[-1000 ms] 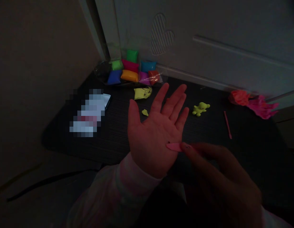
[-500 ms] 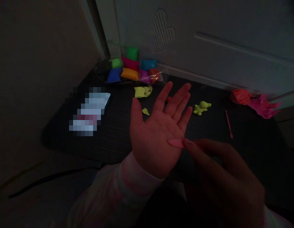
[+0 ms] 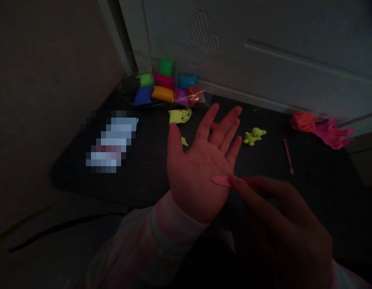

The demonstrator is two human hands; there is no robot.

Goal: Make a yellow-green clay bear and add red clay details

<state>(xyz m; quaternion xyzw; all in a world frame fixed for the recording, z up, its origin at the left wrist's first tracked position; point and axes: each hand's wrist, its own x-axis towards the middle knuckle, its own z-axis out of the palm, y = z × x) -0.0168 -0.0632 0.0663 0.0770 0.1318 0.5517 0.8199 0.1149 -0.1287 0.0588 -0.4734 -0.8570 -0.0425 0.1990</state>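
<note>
My left hand (image 3: 202, 172) is held palm up over the dark table, its fingers spread. Between the thumb and fingertips of my right hand (image 3: 285, 216) is a pink modelling knife (image 3: 221, 181) with a flat, pointed blade. The blade lies over the left palm near its outer edge; I cannot tell if anything small is under it. Beyond the left fingers, to the right, a small yellow clay bear (image 3: 254, 136) is on the table. A bit of orange (image 3: 214, 127) shows between the left fingers, mostly hidden.
A clear bag of colourful clay packets (image 3: 163, 94) lies at the back. In front are a torn yellow packet (image 3: 178, 116) and a yellow scrap (image 3: 184, 141). A blurred phone (image 3: 113, 140) is left; a pink tool (image 3: 288, 156) and crumpled pink-orange wrappers (image 3: 321, 127) are right.
The view has shifted very slightly. The pink modelling knife stays over my left palm, and both hands keep nearly the same pose.
</note>
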